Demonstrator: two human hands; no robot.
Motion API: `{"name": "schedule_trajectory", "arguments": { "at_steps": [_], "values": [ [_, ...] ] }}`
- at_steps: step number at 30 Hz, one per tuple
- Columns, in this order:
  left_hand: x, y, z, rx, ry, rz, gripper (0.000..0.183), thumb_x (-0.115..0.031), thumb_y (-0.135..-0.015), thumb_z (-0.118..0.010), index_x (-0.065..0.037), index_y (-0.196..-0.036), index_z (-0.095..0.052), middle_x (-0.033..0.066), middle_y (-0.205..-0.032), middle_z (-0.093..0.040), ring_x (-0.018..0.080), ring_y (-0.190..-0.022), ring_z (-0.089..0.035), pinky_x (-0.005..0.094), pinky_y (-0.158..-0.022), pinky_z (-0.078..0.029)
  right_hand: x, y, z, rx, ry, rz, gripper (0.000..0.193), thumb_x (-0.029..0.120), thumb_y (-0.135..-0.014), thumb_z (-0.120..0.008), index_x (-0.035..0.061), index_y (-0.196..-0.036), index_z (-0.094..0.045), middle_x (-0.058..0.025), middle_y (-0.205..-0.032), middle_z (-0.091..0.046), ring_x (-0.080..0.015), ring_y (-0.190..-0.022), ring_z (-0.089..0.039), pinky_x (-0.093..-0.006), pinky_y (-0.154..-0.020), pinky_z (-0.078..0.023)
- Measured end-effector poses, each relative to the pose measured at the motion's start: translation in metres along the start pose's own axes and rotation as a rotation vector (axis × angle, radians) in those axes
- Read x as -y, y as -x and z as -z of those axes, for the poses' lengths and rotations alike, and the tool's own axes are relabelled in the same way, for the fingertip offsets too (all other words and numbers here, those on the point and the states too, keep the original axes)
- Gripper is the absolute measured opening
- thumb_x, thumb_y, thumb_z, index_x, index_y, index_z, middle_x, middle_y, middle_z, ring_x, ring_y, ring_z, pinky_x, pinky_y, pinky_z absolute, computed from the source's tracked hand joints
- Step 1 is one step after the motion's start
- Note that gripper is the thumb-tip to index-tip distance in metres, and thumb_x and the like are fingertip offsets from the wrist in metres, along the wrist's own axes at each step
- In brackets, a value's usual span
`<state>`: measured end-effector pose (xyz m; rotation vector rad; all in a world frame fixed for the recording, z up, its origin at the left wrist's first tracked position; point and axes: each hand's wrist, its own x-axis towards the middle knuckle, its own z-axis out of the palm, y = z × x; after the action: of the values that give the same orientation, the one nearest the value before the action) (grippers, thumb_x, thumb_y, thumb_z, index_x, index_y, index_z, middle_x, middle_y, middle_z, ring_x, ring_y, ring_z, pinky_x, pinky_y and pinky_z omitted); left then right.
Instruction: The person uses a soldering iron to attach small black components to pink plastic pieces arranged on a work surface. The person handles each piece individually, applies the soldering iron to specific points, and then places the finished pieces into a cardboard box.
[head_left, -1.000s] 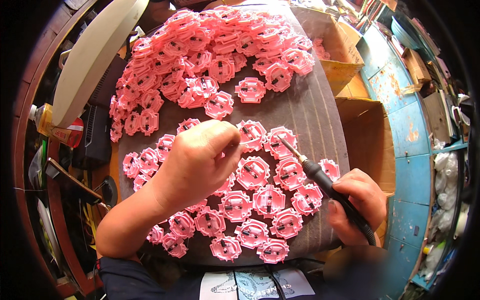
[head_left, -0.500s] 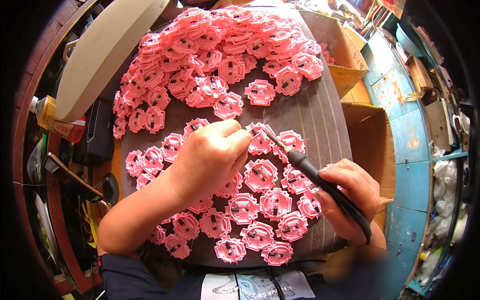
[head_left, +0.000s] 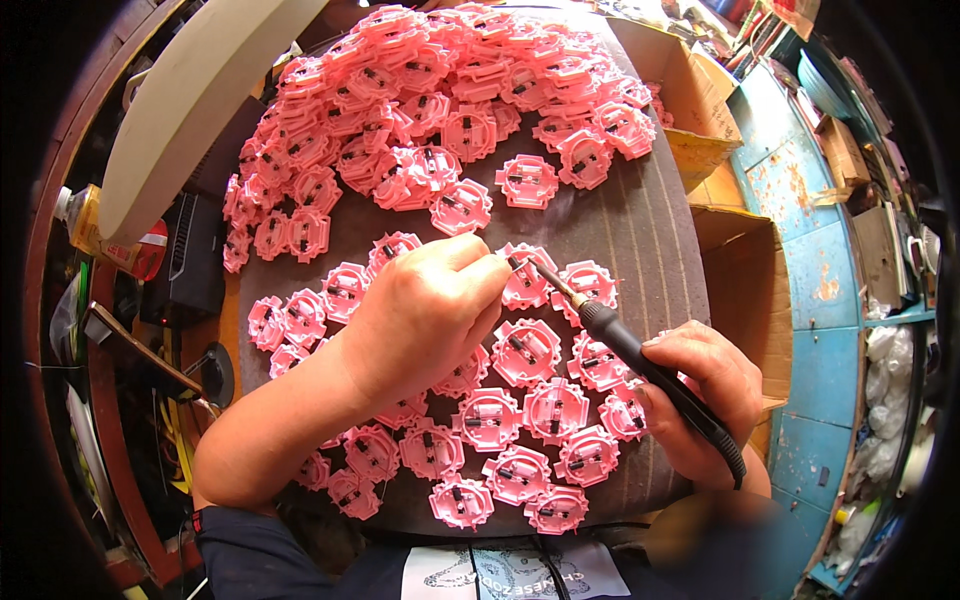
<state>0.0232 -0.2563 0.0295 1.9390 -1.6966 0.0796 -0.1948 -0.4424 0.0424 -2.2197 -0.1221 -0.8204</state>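
My right hand is wrapped round the black handle of a soldering iron, which slants up and left. Its metal tip meets the black part inside a round pink plastic piece. Fingers pinched, my left hand hovers just left of the tip; the thin solder wire in its fingertips barely shows. A faint wisp of smoke rises above the tip. Several similar pink pieces, such as one nearer me, lie spread under and around both hands, with small black and clear parts inside. My left hand and forearm cover some.
A large heap of pink pieces fills the far side of the dark striped work surface. Cardboard boxes stand at its right edge. A pale lamp-like panel overhangs the far left, near a bottle and a black box.
The view has shifted slightly. The iron's tip stays at the same pink piece, my left hand keeps its pinch beside it, and faint smoke now shows above.
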Motion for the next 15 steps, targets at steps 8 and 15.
{"name": "schedule_trajectory", "arguments": {
  "at_steps": [8, 15],
  "values": [
    [0.0022, -0.0001, -0.0038, 0.003, 0.006, 0.004, 0.015, 0.002, -0.086, -0.073, 0.0, -0.099, -0.067, 0.0144, -0.087, -0.066, 0.035, -0.078, -0.068, 0.0431, -0.071, -0.057, 0.0005, 0.0012, 0.0001, 0.001, 0.0, -0.012, 0.034, -0.005, -0.078, -0.081, -0.0052, -0.109, -0.069, -0.0178, -0.085, -0.072, -0.03, -0.068, -0.068, -0.0379, -0.062, -0.055],
    [0.0045, -0.0001, -0.0036, -0.006, 0.014, 0.001, 0.015, 0.002, -0.087, -0.074, 0.001, -0.1, -0.067, 0.0156, -0.087, -0.066, 0.0355, -0.078, -0.068, 0.0434, -0.07, -0.056, 0.0009, -0.0003, -0.0003, 0.006, 0.006, 0.0, 0.034, -0.005, -0.077, -0.081, -0.0047, -0.109, -0.069, -0.0177, -0.085, -0.072, -0.0297, -0.068, -0.068, -0.0373, -0.061, -0.054]
  ]
}}
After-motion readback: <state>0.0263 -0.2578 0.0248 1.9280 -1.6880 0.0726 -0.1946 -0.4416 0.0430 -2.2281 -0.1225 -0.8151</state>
